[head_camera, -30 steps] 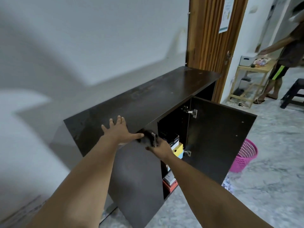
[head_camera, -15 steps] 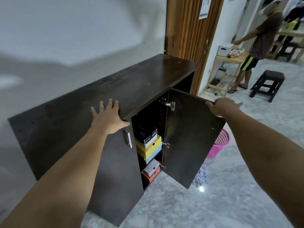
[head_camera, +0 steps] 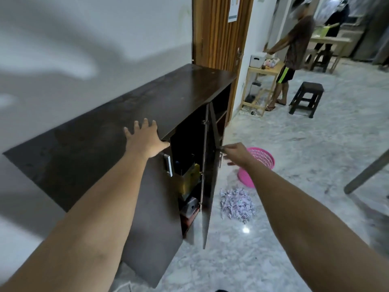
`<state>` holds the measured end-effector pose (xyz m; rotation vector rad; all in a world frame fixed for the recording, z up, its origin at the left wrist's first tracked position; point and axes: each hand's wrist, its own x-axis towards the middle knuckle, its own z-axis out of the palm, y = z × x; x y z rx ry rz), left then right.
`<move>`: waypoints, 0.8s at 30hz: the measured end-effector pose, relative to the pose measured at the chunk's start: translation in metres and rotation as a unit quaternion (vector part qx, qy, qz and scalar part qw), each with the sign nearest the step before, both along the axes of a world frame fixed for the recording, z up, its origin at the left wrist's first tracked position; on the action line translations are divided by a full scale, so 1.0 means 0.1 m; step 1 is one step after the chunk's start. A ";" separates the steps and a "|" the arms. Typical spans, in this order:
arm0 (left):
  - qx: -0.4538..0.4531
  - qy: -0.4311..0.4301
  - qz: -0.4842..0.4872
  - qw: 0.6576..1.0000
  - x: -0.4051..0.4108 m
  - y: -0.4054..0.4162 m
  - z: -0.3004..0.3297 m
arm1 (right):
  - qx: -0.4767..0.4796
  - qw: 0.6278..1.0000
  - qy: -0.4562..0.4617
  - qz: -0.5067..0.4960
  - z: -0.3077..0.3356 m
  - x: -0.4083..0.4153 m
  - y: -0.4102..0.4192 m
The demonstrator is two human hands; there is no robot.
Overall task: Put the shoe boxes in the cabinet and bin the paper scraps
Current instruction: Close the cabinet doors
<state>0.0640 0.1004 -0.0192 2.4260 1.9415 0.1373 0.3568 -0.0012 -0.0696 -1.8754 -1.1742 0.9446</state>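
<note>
Dark brown cabinet (head_camera: 117, 127): right door (head_camera: 207, 186) swung open, edge-on. Shoe boxes (head_camera: 189, 180) stacked inside, a yellow one visible. Pale purple paper scraps (head_camera: 237, 204) heaped on floor, just near of pink basket (head_camera: 261, 159).

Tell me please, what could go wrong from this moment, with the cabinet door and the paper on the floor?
1. The left hand rests flat on the cabinet top, its thumb over the front edge above the opening. If the right hand swings the open door shut, the thumb could be pinched.
2. The paper scraps lie loose on the glossy floor beside the door. A step there may slip or scatter them away from the pink basket.
</note>
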 end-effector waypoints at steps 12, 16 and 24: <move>0.010 -0.022 -0.037 0.999 -0.02 0.02 0.01 | -0.009 0.998 -0.028 0.049 -0.09 -1.23 0.59; 0.014 -0.034 -0.039 0.999 -0.03 0.03 0.01 | 0.005 0.997 -0.036 0.062 -0.06 -1.47 0.68; -0.002 -0.023 -0.026 0.999 -0.01 0.06 0.00 | -0.067 0.989 -0.056 0.117 -0.06 -1.35 0.38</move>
